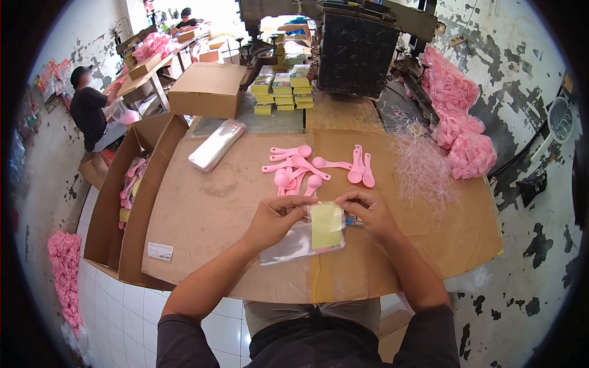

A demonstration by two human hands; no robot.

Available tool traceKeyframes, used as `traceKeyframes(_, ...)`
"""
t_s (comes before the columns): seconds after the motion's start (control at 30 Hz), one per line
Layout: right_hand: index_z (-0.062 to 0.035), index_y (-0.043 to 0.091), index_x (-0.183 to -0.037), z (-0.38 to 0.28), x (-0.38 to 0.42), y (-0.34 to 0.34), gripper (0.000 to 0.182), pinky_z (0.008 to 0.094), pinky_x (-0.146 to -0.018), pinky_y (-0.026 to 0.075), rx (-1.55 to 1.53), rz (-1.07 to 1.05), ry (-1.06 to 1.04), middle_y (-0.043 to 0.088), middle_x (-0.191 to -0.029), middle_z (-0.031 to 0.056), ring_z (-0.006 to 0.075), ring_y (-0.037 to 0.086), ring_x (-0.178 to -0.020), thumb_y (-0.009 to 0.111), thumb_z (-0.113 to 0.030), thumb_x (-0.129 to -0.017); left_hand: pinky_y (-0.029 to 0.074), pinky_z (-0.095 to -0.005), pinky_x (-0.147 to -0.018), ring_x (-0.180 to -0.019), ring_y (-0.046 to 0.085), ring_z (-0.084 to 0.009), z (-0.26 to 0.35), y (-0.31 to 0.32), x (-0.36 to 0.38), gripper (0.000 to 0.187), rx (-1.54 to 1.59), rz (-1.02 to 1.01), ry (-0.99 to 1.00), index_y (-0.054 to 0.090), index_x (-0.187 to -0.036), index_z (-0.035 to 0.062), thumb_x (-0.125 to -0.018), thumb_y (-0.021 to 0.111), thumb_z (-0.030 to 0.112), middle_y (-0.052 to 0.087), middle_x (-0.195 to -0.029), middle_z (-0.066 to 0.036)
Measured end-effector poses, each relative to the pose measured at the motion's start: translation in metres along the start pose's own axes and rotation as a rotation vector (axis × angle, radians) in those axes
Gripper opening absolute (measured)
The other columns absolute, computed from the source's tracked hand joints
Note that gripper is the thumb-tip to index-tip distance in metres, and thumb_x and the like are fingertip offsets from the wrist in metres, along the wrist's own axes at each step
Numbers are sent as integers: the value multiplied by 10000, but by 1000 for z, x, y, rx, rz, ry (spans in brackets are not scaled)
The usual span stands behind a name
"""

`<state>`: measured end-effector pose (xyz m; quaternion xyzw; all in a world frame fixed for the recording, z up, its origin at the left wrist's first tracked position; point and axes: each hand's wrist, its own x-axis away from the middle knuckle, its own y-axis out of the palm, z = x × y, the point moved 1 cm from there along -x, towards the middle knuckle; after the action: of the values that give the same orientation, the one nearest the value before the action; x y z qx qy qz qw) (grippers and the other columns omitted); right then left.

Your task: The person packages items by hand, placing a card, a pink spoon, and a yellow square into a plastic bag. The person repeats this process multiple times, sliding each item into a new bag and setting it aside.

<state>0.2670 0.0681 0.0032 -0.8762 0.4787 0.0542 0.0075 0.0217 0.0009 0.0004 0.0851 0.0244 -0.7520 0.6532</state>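
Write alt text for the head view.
Both hands, left hand and right hand, hold a clear plastic bag with a yellow card over a cardboard-covered table. Loose pink spoons lie just beyond.

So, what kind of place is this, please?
Probably a small packing workshop. Loose pink spoons lie on a cardboard-covered table, both hands hold a clear bag with a yellow card, and full bags of pink spoons are piled nearby.
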Motion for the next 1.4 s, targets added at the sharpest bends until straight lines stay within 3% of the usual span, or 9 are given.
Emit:
traceKeyframes(0.27, 11, 720, -1092, -2, 2, 0, 166, 251, -772, 559, 39, -68, 23, 730, -961, 30, 87, 683, -879, 714, -102, -970, 588, -294, -851, -966, 711, -133, 6, 1, 0, 258, 41, 12, -129, 733, -1177, -25, -1043, 633, 170, 757, -1087, -97)
traceKeyframes(0.87, 10, 700, -1108, 0, 2, -2, 159, 255, -755, 562, 60, -49, 7, 728, -962, 41, 89, 681, -848, 706, -79, -976, 582, -264, -816, -914, 704, -107, 2, 1, -2, 259, -28, -9, -133, 727, -1203, -14, -979, 725, 116, 762, -1059, -75)
traceKeyframes(1.07, 13, 606, -1291, -4, 4, 1, 333, 272, -801, 555, 42, -103, -76, 695, -1068, 52, 106, 665, -954, 693, -73, -981, 576, -258, -807, -925, 692, -91, 3, 0, -2, 232, -32, 10, -95, 735, -1200, -1, -991, 703, 97, 762, -1067, -64)
traceKeyframes(1.17, 5, 566, -1348, -12, 8, 8, 407, 281, -840, 541, 180, -173, -48, 686, -1095, 53, 117, 658, -989, 702, -65, -970, 578, -265, -824, -942, 690, -91, 5, -1, -2, 220, -40, 23, -92, 739, -1189, -5, -995, 695, 89, 764, -1068, -62)
traceKeyframes(1.4, 11, 568, -1348, -1, 6, 6, 436, 289, -865, 534, 65, -247, 42, 694, -1096, 56, 127, 663, -999, 724, -36, -943, 589, -274, -844, -988, 699, -105, 4, 2, -4, 396, 21, 17, 29, 600, -1373, -17, -1010, 681, 117, 725, -1144, -85)
